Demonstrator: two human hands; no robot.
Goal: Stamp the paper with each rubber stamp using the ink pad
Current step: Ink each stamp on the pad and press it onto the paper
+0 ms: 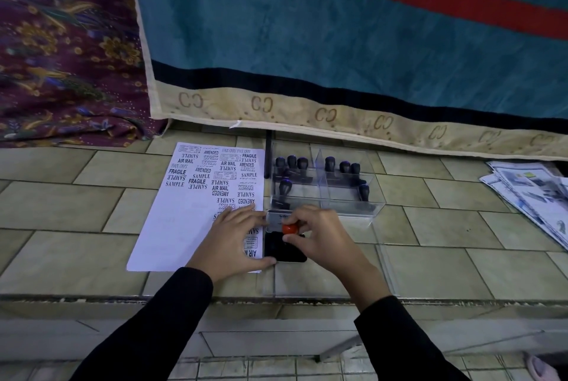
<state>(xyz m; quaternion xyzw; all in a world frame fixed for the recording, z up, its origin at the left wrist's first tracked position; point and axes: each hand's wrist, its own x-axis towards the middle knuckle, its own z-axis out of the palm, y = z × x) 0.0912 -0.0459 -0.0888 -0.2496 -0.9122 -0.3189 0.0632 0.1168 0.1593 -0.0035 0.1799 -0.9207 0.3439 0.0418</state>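
A white paper (184, 217) covered in black stamp prints lies on the tiled ledge. To its right sits the open black ink pad (284, 250), its lid raised at the far side. My right hand (319, 239) pinches a red-knobbed stamp (289, 228) down on the pad. My left hand (235, 236) lies flat with fingers spread on the paper's right edge, its thumb against the pad's near corner. Several black-handled stamps (292, 164) stand in a clear plastic box (350, 205) behind the pad.
A clear box lid (325, 276) lies on the tiles at the ledge's front edge. Folded newspapers (534, 196) lie at the far right. A teal and red cloth (338, 42) and a purple patterned cloth (61, 48) hang behind the ledge.
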